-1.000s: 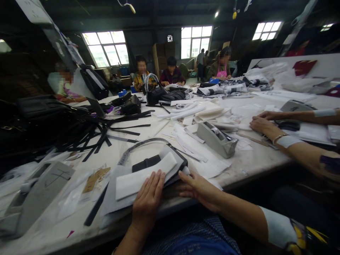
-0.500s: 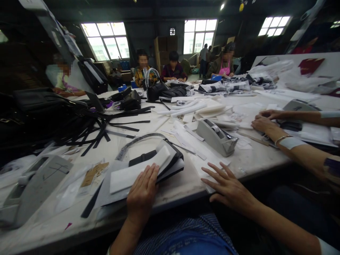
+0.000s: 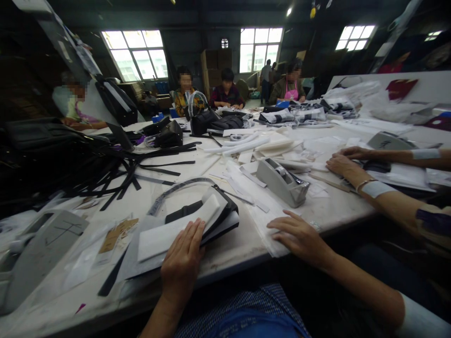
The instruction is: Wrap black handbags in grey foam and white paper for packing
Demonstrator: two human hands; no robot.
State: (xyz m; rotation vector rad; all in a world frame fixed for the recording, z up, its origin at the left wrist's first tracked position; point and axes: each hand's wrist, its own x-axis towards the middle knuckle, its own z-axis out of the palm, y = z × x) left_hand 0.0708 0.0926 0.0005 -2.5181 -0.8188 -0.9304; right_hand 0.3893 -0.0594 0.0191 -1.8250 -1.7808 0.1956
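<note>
In front of me a black handbag (image 3: 225,213) lies flat, its wrapped handle (image 3: 165,195) arching up toward the table's far side. A white padding strip (image 3: 158,243) rests across the bag, over a grey sheet (image 3: 136,270). My left hand (image 3: 183,256) lies on the strip with fingers stretched out and side by side, pressing it from above. To the right, my right hand (image 3: 299,237) reaches over thin white sheets (image 3: 260,223) at the table's front edge. Its fingers are extended and touch the top sheet; the thumb is partly hidden.
A grey tape dispenser (image 3: 282,182) stands beyond my right hand, another tape dispenser (image 3: 42,253) at the left. Black straps (image 3: 130,173) spread from a dark pile. A co-worker's hands (image 3: 343,162) work at the right. Several people sit across the table (image 3: 218,263).
My right hand has come down onto the white sheets, its spread fingers drawing closer together. My left hand stays on the padding strip. The whole view has shifted slightly.
</note>
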